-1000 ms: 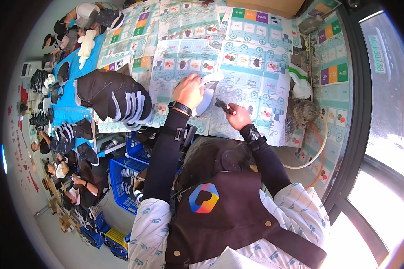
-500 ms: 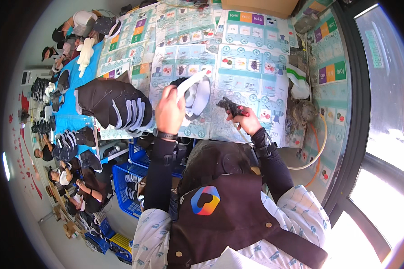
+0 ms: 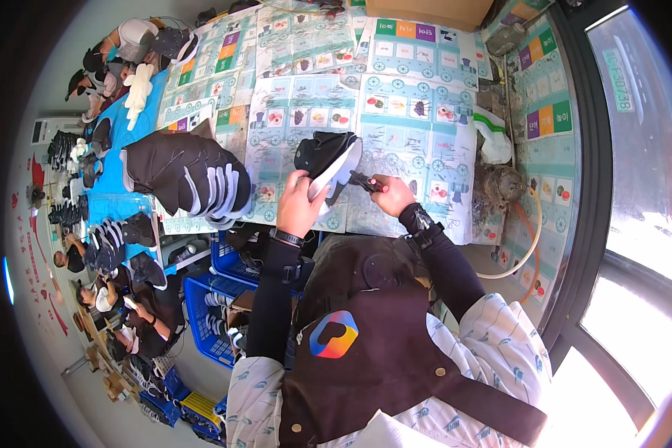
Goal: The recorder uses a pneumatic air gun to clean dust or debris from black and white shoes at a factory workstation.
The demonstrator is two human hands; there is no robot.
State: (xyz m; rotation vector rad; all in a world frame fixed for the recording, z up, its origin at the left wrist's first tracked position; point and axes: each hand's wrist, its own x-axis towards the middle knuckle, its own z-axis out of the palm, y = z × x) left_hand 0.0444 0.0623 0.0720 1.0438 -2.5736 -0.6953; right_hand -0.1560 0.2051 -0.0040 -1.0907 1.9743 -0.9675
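My left hand (image 3: 300, 207) is closed on the near edge of what looks like a black cap (image 3: 322, 151) with a white brim, tilted up over the papered table. My right hand (image 3: 394, 196) grips a black hand tool with red parts (image 3: 364, 181); its exact kind is hard to make out. The tool's dark tip points left and sits close beside the white brim; whether they touch, I cannot tell. To the left of my left hand lies a nested stack of dark caps (image 3: 179, 175) with pale brim edges.
Printed sheets (image 3: 414, 82) cover the table, smudged dark in places. A pale hose (image 3: 532, 250) curves along the right, near a white-and-green cloth-like item (image 3: 493, 138). Below the table's left part stand blue crates (image 3: 201, 317). Several people sit far left; a cardboard box (image 3: 433, 11) is at the back.
The cap has been turned, so its dark outside now shows instead of its pale inside. My right hand has brought the tool left and slightly up, close to the brim.
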